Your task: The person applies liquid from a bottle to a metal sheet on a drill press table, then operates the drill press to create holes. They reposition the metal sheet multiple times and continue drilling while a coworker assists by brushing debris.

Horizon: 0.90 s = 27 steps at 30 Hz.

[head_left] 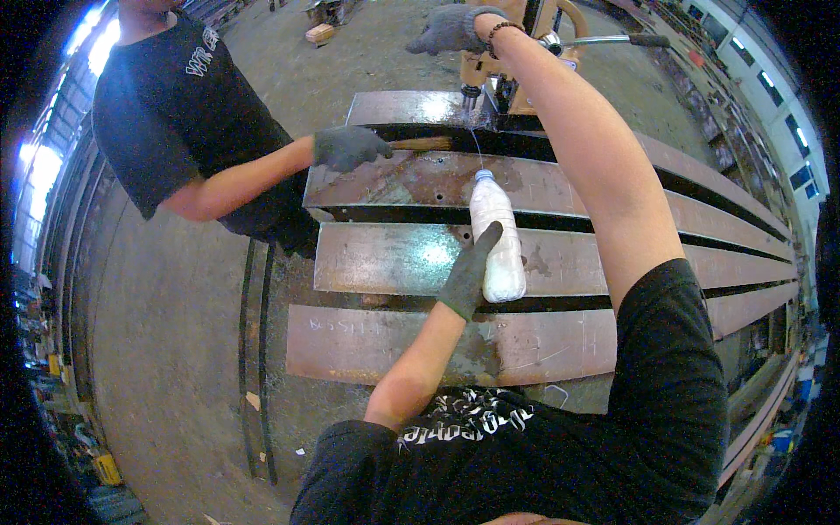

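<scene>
My left hand point(472, 271), in a dark grey glove, is wrapped around a clear plastic bottle point(500, 236) of whitish liquid, tilted with its blue cap away from me. A thin stream runs from the cap toward the tool end of a yellowish drill machine point(471, 92), which stands on the farthest steel beam point(402, 107). Far ahead, my right hand point(451, 31), in a grey glove, reaches out beside the upper part of the machine, fingers stretched to the left. Its palm is hidden, and I see nothing held in it.
Several long steel beams point(376, 254) lie side by side with dark gaps between them. At the left a co-worker's gloved hand point(350, 149) holds a brush point(424, 143) near the drill. A lever with a black grip point(649, 40) sticks out to the right of the machine.
</scene>
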{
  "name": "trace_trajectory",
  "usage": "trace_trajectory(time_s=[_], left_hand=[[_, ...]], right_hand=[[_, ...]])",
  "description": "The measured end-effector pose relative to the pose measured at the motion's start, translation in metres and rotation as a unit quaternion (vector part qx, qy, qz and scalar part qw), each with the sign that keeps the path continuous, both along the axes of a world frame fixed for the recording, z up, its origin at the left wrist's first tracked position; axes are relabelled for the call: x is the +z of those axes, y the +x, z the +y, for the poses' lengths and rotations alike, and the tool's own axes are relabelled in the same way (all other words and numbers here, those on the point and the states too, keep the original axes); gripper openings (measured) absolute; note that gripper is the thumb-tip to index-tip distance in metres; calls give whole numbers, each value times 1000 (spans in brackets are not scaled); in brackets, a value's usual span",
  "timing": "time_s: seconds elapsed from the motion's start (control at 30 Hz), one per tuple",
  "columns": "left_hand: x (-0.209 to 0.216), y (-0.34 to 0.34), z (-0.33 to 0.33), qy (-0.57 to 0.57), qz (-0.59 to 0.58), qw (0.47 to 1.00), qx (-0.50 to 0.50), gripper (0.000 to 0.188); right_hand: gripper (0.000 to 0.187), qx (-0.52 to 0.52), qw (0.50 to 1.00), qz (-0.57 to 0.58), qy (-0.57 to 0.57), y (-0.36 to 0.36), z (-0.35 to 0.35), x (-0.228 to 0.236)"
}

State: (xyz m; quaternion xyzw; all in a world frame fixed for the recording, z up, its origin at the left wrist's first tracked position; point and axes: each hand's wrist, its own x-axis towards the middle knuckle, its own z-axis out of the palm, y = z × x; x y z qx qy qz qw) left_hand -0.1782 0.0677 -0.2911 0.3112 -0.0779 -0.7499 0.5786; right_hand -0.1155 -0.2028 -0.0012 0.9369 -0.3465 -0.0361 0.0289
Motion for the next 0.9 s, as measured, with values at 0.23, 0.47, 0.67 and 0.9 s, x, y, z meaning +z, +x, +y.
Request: trace_trajectory(time_s=[0.23,0.47,0.67,0.9], left_hand=[[-13,-4,-6,-11,-32,999,-22,65],[-2,-2,0,-18,-41,999,-3,65],[-2,-5,-2,-18,-21,999,-24,65],[-7,-4,2,-24,-51,998,-25,59]], right_hand=[[68,35,999,-5,-23,1,-23,-11],[71,36,999,22,32,2,-17,-6],[69,94,995,-6,28,-7,-31,-15],[72,16,999,-1,-34,0,-8,-10]])
